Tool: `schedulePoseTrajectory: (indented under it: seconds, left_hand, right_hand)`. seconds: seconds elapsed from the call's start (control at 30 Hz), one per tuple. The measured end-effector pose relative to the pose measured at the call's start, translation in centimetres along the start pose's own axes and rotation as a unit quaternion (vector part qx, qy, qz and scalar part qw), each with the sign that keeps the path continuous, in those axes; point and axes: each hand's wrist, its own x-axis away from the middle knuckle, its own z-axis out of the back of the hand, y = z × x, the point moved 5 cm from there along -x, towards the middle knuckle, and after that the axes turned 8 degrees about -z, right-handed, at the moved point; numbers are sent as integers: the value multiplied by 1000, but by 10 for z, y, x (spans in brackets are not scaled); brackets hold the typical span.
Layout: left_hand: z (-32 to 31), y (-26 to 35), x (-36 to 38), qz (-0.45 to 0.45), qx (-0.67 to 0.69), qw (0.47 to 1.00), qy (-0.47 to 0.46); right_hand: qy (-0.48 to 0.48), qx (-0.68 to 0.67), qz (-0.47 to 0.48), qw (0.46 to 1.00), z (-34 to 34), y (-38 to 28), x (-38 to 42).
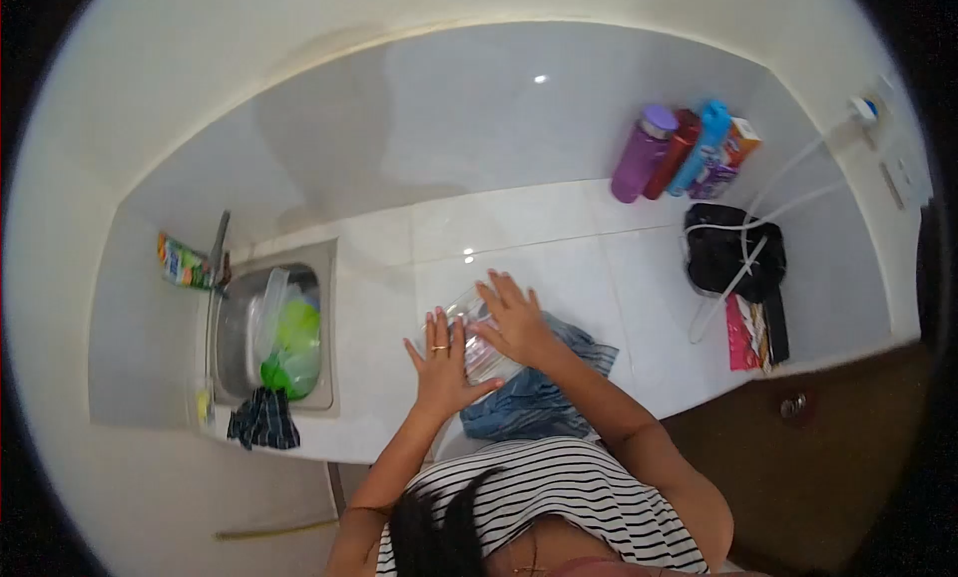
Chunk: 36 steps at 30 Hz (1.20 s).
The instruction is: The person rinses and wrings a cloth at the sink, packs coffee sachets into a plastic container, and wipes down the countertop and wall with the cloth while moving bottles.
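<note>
Two palms, left hand [442, 370] and right hand [517, 328], spread unclenched over clear plastic [482, 360]; blue cloth [534, 402] lies beside them.

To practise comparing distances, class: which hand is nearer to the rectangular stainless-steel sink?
Left. The left hand, fingers spread, is to the right of the sink; the right hand, also spread, is farther right, beyond the left hand.

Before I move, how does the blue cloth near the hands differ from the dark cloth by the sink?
The blue cloth is lighter; the dark cloth is near-black with pale lines. The blue cloth spreads wider; the dark cloth is bunched smaller. The blue cloth lies partly beneath the right forearm; the dark cloth lies at the sink's near corner. Both look crumpled.
</note>
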Motion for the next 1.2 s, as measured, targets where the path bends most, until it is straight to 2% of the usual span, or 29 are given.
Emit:
schedulePoseTrajectory:
  seconds: [0.03,0.17,0.27,0.47,0.63,0.77,0.83,0.87,0.9,0.93,0.97,1.0,1.03,1.1,1.17,1.2]
  left_hand:
    - [2,2,6,14,33,999,0]
    - [-6,0,14,21,52,998,0]
    - [-8,-3,11,13,89,996,27]
    - [-8,-6,10,18,105,993,52]
    - [-1,-18,-1,32,81,996,8]
    - [4,-38,-4,51,107,990,79]
    - [18,-61,11,101,42,985,132]
    - [31,-83,27,126,35,971,201]
    - [40,-113,51,169,-8,951,260]
    - [40,-156,83,189,-62,915,350]
    - [60,-186,118,236,-116,878,401]
    - [72,-216,157,357,-152,836,388]
    - [76,-238,193,484,-188,767,376]
    - [62,-273,253,595,-137,719,332]
    - [45,-287,283,596,-35,754,272]
    - [36,-299,293,595,-37,754,276]
  right_hand:
    - [-39,6,-11,999,-5,3,8]
    - [-19,48,40,998,-16,3,20]
    - [19,68,12,997,-8,-7,19]
    - [48,27,27,998,-5,-10,16]
    - [88,-8,61,994,-7,-11,4]
    - [149,-4,57,987,-14,-7,-14]
    - [172,-95,66,978,0,-14,-7]
    - [195,-139,81,967,4,-12,-1]
    - [215,-154,79,961,5,-6,6]
    - [229,-174,63,956,8,-4,14]
    - [241,-193,46,950,12,-2,22]
    - [252,-192,30,948,14,1,28]
    - [252,-195,35,947,16,2,32]
    - [251,-229,16,940,17,5,36]
    - [259,-243,13,935,20,-2,36]
    - [256,-256,19,932,20,-5,35]
